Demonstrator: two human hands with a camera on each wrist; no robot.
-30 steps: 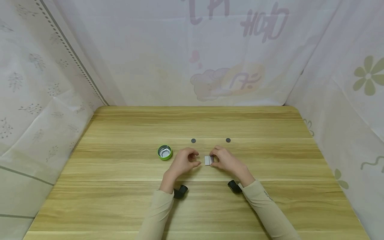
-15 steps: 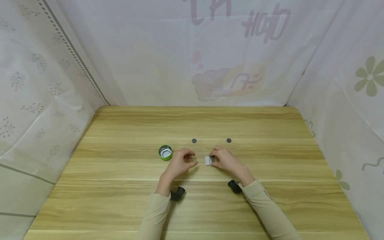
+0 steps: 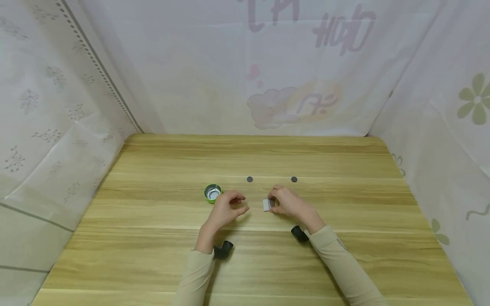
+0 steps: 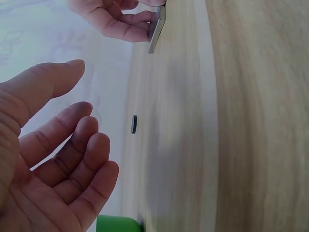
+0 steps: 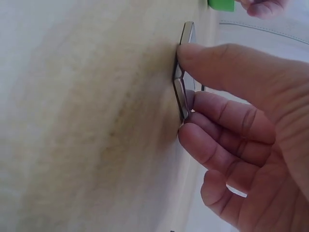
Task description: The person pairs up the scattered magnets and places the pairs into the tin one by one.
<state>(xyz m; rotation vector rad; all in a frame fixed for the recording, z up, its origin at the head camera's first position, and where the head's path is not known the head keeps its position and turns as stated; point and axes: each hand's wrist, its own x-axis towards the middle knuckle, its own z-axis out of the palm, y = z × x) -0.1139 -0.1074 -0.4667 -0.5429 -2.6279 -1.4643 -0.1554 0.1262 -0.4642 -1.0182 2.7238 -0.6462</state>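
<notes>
Two flat, silvery rectangular pieces [image 3: 266, 205] lie edge to edge on the wooden table, meeting at a slight angle in the right wrist view. My right hand [image 3: 289, 202] pinches the right-hand piece, thumb on the near edge and fingers at the far one. The left piece [image 5: 187, 35] reaches out past the thumb. My left hand [image 3: 225, 209] hovers to the left, fingers loosely bent and apart from the thumb, holding nothing. Just behind it sits a small round metal bowl with a green outside [image 3: 207, 197], partly overlapped by that hand in the head view.
Two small dark discs [image 3: 249, 179] [image 3: 294, 179] lie farther back on the table [image 3: 172, 161], one left and one right of the pieces. Black wrist devices [image 3: 223, 250] hang under both forearms. Patterned cloth walls [image 3: 199, 85] enclose the table's back and sides.
My left hand has drawn back leftward and slightly nearer, away from the silvery pieces, and now overlaps the bowl. The right hand keeps its pinch. The head view has shifted slightly.
</notes>
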